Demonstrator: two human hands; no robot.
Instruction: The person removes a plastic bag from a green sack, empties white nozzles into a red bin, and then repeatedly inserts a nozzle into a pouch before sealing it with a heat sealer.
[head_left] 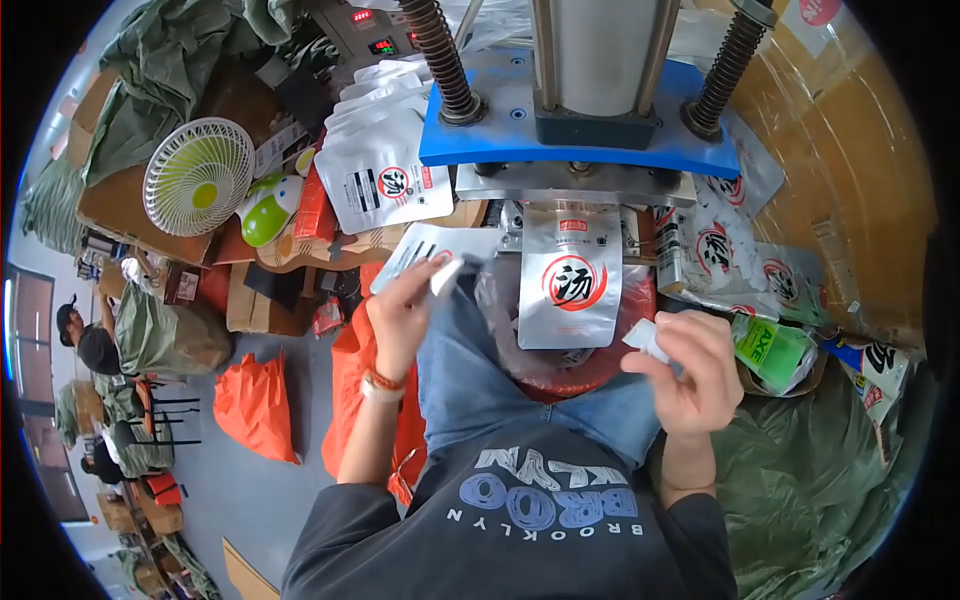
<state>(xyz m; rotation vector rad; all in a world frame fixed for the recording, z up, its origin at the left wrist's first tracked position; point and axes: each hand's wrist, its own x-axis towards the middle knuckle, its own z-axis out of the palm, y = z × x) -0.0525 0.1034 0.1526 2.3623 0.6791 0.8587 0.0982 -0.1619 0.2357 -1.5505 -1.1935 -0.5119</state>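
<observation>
Pinching the pale pouch [468, 240] at its near edge, the left hand [397, 325] holds it left of the printed pouch [570, 328], whose far end sits beneath the press [580, 150]. The right hand [697, 385] pinches a small white piece [641, 334]. For accuracy, hold pouches flat and square, gripping edges lightly, with fingers clear of the press.

Packing workshop, blue-plated press [578, 125], stacked pouches [385, 170], cardboard boxes [165, 225], bulging sacks [165, 325]
</observation>
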